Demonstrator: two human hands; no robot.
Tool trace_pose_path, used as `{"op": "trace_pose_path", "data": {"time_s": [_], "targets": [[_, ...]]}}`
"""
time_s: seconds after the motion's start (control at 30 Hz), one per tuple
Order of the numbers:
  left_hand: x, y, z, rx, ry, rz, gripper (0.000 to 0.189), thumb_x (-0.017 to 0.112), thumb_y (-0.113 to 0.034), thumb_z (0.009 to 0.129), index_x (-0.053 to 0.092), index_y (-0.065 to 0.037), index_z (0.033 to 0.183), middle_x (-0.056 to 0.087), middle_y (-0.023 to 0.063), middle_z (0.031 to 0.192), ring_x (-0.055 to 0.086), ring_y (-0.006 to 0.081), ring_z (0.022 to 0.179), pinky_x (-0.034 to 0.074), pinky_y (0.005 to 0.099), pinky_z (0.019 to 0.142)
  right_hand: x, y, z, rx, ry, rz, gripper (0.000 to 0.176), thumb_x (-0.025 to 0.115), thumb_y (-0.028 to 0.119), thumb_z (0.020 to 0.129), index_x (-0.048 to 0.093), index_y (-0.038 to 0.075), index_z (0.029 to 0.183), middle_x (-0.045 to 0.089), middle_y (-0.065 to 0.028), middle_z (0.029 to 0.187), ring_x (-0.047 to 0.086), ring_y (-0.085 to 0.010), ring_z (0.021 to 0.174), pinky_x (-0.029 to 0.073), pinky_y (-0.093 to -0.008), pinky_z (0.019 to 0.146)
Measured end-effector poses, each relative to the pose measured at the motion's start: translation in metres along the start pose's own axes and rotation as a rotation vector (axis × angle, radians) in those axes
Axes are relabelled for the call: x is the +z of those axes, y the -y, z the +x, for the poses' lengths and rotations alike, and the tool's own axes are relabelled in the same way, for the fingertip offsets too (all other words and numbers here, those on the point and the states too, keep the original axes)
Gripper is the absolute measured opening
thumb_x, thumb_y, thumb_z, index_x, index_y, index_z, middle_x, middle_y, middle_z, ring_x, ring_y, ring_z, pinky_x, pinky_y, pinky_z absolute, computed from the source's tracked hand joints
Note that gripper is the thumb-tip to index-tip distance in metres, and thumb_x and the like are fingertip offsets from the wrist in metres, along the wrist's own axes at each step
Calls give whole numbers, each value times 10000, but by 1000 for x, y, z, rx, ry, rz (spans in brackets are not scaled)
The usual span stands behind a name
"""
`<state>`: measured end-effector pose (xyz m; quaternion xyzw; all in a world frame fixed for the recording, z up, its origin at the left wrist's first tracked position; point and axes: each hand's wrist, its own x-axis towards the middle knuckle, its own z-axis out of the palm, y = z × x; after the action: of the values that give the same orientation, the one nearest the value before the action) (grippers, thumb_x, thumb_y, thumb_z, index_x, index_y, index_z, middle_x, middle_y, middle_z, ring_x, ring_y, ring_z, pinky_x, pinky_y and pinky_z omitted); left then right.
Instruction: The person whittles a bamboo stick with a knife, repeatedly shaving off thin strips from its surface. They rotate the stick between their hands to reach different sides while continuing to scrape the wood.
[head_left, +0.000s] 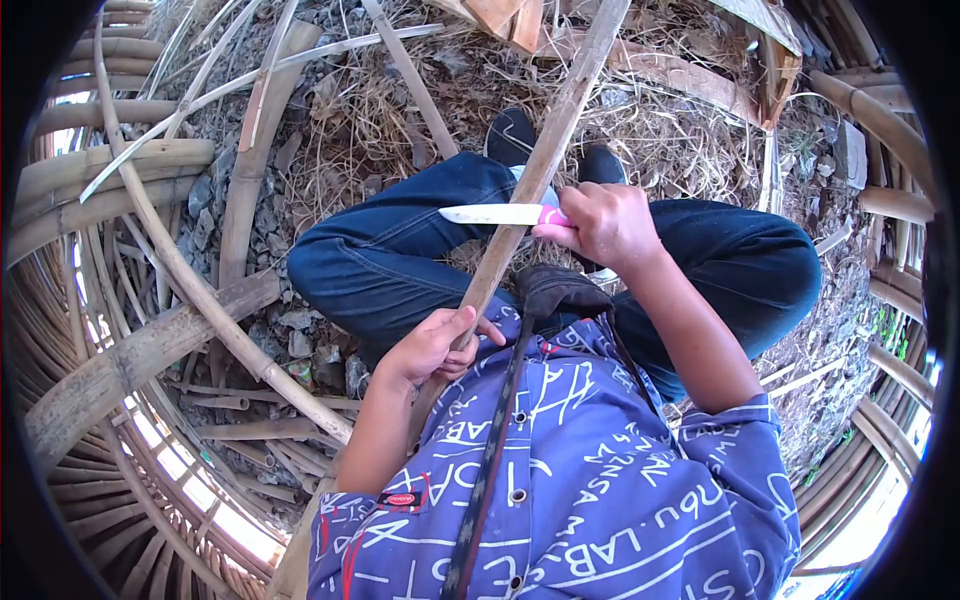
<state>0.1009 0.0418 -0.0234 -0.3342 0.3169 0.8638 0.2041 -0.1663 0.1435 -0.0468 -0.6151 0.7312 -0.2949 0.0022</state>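
My right hand (608, 226) is closed around the pink handle of a knife (492, 214). The blade points left and lies across a long wooden strip (545, 150), apparently touching it. That strip slants from the top of the view down between my knees toward my left side. Lower on the same strip, my left hand (440, 345) grips it with the fingers wrapped round, close to my shirt. My legs in dark jeans (390, 235) are bent on both sides of the strip. The strip's lower end is partly hidden by my left hand and forearm.
Bamboo poles (150, 350) and thin split strips (240, 85) lie on the left over grey stones (300, 340). Dry straw (660, 130) covers the ground ahead. Wooden boards (690, 80) lie at the upper right. Bamboo railings (895, 205) curve along the right side.
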Motion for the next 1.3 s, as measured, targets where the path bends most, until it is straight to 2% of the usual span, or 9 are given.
{"op": "trace_pose_path", "data": {"time_s": [0.1, 0.27, 0.4, 0.53, 0.8, 0.97, 1.17, 1.2, 1.3], "targets": [[-13, 3, -10, -27, 29, -25, 587, 365, -466, 972, 557, 89, 997, 297, -52, 458, 244, 38, 344, 191, 208, 317, -14, -41, -2, 255, -33, -219, 421, 640, 471, 795, 521, 108, 618, 536, -64, 496, 557, -250, 426, 432, -360, 395], [-23, -4, -18, -62, 85, -103, 606, 357, -469, 972, 533, 106, 1043, 300, -39, 438, 249, 35, 323, 201, 198, 293, -23, -18, 18, 329, -66, -237, 446, 629, 474, 805, 532, 85, 610, 565, -86, 528, 570, -260, 446, 440, -372, 417], [-18, -4, -19, -61, 103, -105, 598, 350, -463, 976, 518, 100, 1084, 307, -42, 455, 248, 33, 331, 208, 195, 302, -22, 18, 19, 68, 48, -93, 469, 616, 515, 801, 504, 106, 601, 529, -53, 503, 576, -238, 460, 446, -361, 435], [-14, -1, -14, -40, 81, -55, 598, 356, -468, 973, 524, 96, 1080, 311, -41, 462, 260, 32, 340, 206, 196, 309, -7, -36, 17, 327, 3, -309, 477, 581, 546, 815, 555, 111, 621, 559, -84, 503, 587, -262, 451, 455, -371, 407], [-12, -9, -15, -46, 86, -69, 620, 372, -474, 967, 502, 115, 1111, 333, -29, 456, 287, 36, 334, 234, 190, 309, -20, 3, 10, 93, 122, -190, 444, 632, 495, 799, 512, 109, 613, 539, -54, 515, 575, -255, 464, 442, -363, 421], [-7, -14, -12, -10, -30, 58, 558, 381, -431, 979, 511, 85, 1145, 385, -23, 499, 314, 37, 376, 265, 189, 350, -10, -16, 3, 511, 16, -147, 449, 608, 475, 832, 554, 72, 641, 556, -124, 519, 575, -350, 513, 447, -424, 457], [40, -31, 6, 333, -475, 490, 353, 436, -245, 978, 488, 19, 1206, 466, -26, 615, 402, 23, 499, 323, 171, 445, 6, 36, -4, 829, 51, 713, 462, 735, 423, 757, 545, 2, 756, 513, -30, 583, 469, -109, 544, 403, -308, 507], [39, -27, 12, 407, -507, 577, 439, 525, -216, 936, 402, 44, 1267, 560, 56, 764, 526, 131, 628, 451, 276, 612, 10, 46, -5, 797, 115, 749, 394, 738, 353, 776, 530, 20, 813, 489, 3, 630, 455, -79, 588, 384, -265, 514], [46, -17, 23, 542, -577, 691, 576, 567, -219, 904, 294, 43, 1337, 568, 107, 815, 549, 170, 698, 462, 314, 673, 23, 73, -3, 712, 76, 1105, 368, 764, 236, 772, 494, 30, 913, 495, 24, 703, 487, -55, 651, 428, -219, 573]]}}
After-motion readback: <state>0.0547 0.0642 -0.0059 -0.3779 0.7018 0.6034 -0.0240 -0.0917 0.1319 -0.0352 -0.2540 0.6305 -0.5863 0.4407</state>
